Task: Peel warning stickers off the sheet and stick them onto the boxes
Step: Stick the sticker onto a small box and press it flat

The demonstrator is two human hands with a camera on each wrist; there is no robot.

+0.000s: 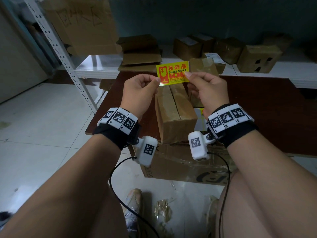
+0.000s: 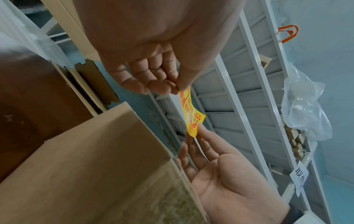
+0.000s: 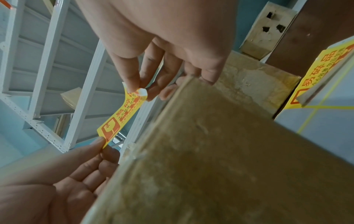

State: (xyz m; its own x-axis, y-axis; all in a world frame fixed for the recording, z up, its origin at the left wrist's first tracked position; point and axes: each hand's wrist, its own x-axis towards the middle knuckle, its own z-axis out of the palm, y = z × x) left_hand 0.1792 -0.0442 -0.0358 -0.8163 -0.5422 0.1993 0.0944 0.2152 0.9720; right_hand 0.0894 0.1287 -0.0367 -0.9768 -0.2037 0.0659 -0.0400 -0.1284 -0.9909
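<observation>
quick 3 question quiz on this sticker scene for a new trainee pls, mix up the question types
1. True or false: the yellow sticker is already stuck flat on the taped box.
2. Multiple choice: how is the sticker held? A) left hand only; B) right hand only; C) pinched at opposite ends by both hands; D) lying loose on the table.
3. Fill in: the sticker sheet lies on the table to the ____ of the taped box, from the person's own side.

Key
1. False: it is held up in the air above the box.
2. C
3. right
</observation>
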